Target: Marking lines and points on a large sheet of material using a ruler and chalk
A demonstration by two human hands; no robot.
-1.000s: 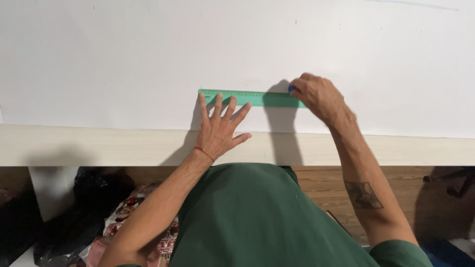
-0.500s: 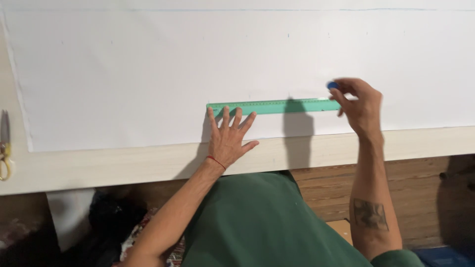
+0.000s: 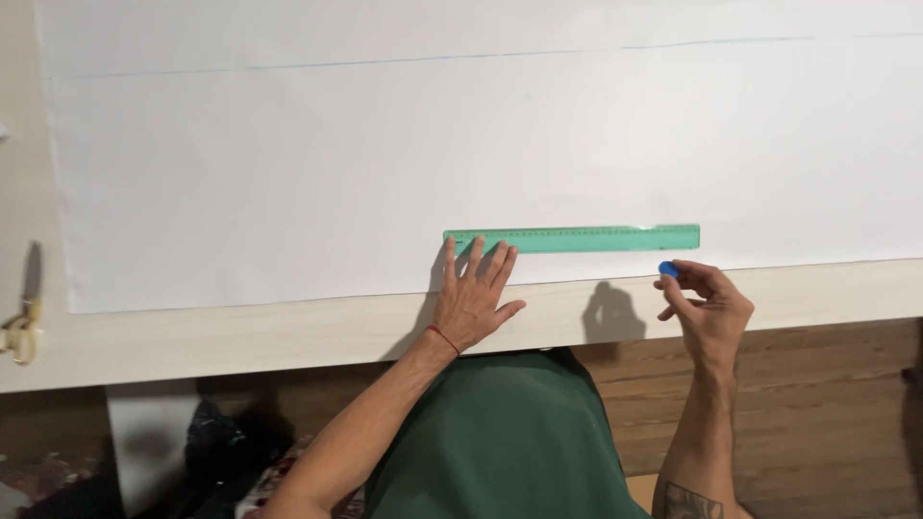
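Head view: a long green ruler (image 3: 573, 238) lies flat on a large white sheet (image 3: 385, 173) spread over a pale table (image 3: 240, 336), parallel to the sheet's near edge and just inside it. A faint blue line (image 3: 385, 61) runs across the far part of the sheet.

Left hand (image 3: 471, 298) — fingers spread, palm down, fingertips pressing the ruler's left end; the heel of the hand rests on the sheet's near margin. The grip is flat and wide open, nothing enclosed, only pinning.

Right hand (image 3: 707, 303) — off the ruler, just near of its right end, over the table edge. Thumb and forefinger are pinched on a small blue marker (image 3: 668, 269), likely chalk or a similar piece; the other fingers curl loosely. It is not touching the sheet, as far as can be told.

Handling, as judged: the ruler looks like thin translucent plastic — light, fairly stiff, apt to slide on smooth paper, so it is best held by downward pressure on its flat face, not lifted by an edge. The sheet is thin and would crease or shift easily. The blue piece is small and needs a fingertip pinch.

At the far left edge of the table lie scissors (image 3: 19, 322), well apart from both hands.
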